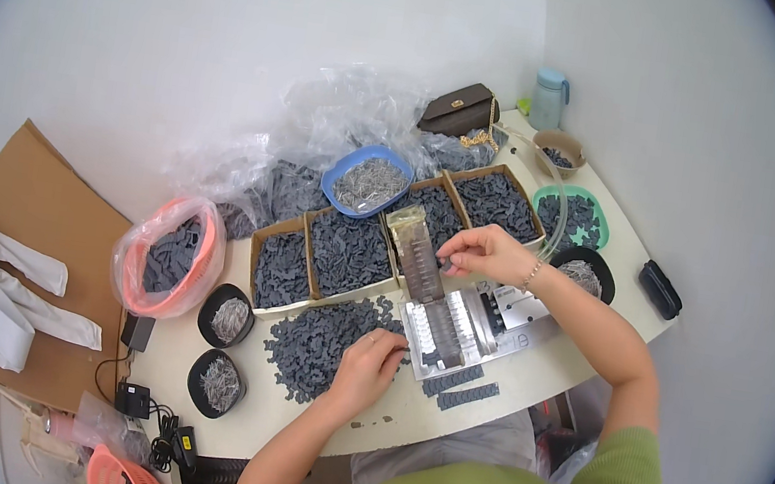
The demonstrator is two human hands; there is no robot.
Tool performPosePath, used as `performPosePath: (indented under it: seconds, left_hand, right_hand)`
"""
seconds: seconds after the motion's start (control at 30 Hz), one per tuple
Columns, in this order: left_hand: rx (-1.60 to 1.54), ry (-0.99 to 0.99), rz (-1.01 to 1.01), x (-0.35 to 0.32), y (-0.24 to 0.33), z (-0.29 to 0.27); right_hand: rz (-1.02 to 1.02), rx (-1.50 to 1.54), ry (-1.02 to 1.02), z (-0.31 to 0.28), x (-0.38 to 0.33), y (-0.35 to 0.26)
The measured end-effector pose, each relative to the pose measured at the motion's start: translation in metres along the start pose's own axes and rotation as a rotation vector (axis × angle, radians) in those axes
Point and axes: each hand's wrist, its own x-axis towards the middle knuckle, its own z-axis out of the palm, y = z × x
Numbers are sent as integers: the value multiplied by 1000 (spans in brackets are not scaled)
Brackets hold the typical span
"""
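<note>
My left hand (367,366) rests palm down on a loose heap of small dark grey parts (319,343) on the white table (528,371), fingers curled over a few of them. My right hand (483,252) reaches forward with fingertips pinched on a small dark part at the slanted feed track (417,254) of a small metal press jig (460,326). Rows of dark parts fill the track. Two assembled dark strips (458,389) lie just in front of the jig.
Cardboard boxes of dark parts (346,253) line the back. A blue basket of metal pins (368,183), black bowls of pins (226,318), a green basket (577,216), a pink basket in a bag (169,256), a brown purse (461,109), a blue bottle (548,97).
</note>
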Motion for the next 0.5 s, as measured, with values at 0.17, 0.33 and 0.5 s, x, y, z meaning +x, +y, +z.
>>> performPosePath:
  seconds: [0.17, 0.33, 0.5]
  left_hand:
    - [82, 11, 136, 7, -2, 21]
    - [458, -145, 337, 4, 8, 38]
    - [595, -94, 426, -14, 22, 37]
  right_hand:
    - [-160, -170, -113, 28, -23, 15]
    - [-411, -756, -36, 60, -44, 25]
    - [-485, -933, 55, 72, -46, 33]
